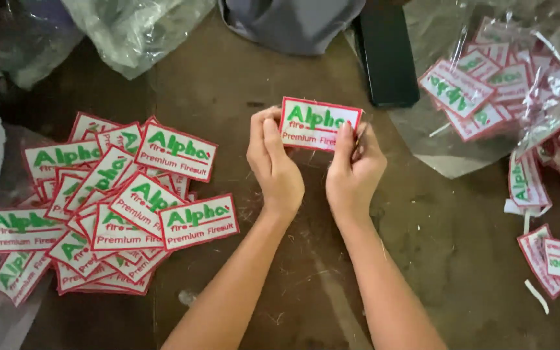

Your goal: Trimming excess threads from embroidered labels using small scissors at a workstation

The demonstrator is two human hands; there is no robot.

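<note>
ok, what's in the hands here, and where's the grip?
One white rectangular embroidered patch with red border and green lettering, held by both hands: left hand pinches its left edge, right hand its lower right corner, using thumbs and fingers.

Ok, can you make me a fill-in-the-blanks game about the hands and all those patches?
1. Both hands, the left hand and the right hand, hold one ____ patch.
2. The patch's border is ____.
3. The neat pile of patches lies on the person's ____ side.
4. The black phone lies on the brown ____.

Missing words: rectangular; red; left; table
</note>
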